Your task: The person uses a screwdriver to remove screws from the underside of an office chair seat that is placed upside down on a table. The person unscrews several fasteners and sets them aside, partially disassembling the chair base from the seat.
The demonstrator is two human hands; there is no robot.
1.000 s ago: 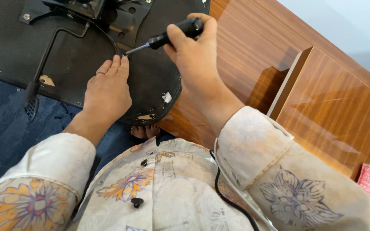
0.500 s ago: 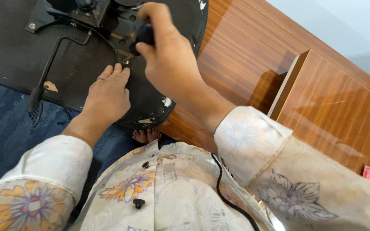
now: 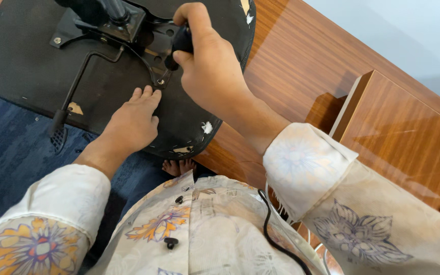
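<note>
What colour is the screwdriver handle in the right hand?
Black, on the screwdriver handle gripped by the right hand, head view.

The upturned chair seat (image 3: 31,61) lies at the top left, its right edge resting on the tabletop (image 3: 301,66) and its near edge hanging over the carpeted floor (image 3: 6,158). The metal mechanism plate (image 3: 113,25) sits on the seat's middle, and a lever (image 3: 77,81) runs from it toward the near left. The left hand (image 3: 133,122) lies flat on the seat, just before a screw (image 3: 160,81). The right hand (image 3: 210,66) is above and right of it, gripping a screwdriver (image 3: 179,46) whose tip meets that screw. A raised wooden panel (image 3: 403,132) stands on the right.
</note>
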